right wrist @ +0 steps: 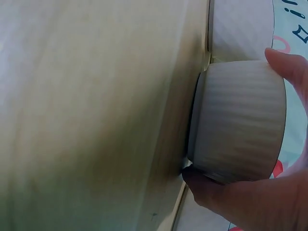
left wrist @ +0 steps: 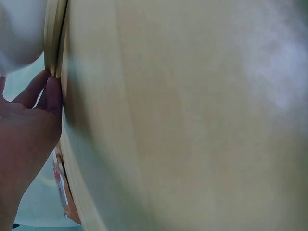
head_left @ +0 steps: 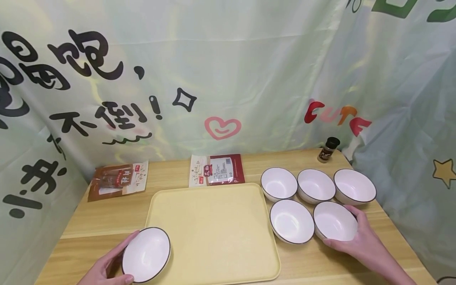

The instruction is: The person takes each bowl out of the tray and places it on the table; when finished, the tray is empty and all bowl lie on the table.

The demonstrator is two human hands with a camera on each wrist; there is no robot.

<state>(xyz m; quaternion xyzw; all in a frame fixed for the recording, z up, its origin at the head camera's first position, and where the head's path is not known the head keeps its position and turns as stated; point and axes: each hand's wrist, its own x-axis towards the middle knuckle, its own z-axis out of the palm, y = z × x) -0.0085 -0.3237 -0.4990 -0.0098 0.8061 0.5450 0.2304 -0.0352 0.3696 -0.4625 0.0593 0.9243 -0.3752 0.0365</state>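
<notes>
My left hand (head_left: 107,266) holds a white bowl (head_left: 147,255) with a dark rim, thumb at its near edge and fingers round its left side. The bowl tilts slightly and overlaps the front left corner of the cream tray (head_left: 213,233). In the left wrist view, the fingertips are right at the tray's edge, below the bowl (left wrist: 20,36). My right hand (head_left: 365,239) grips a matching bowl (head_left: 335,221) from its right side, thumb near, fingers at the far rim. In the right wrist view, this bowl's ribbed outer wall (right wrist: 240,122) shows between thumb and fingers.
Another bowl (head_left: 292,221) stands left of the right-hand bowl, with a row of 3 bowls (head_left: 316,185) behind. A brown spice packet (head_left: 118,180) and a red and white packet (head_left: 216,170) lie at the back. A black-capped jar (head_left: 328,149) stands near the curtain (head_left: 249,79).
</notes>
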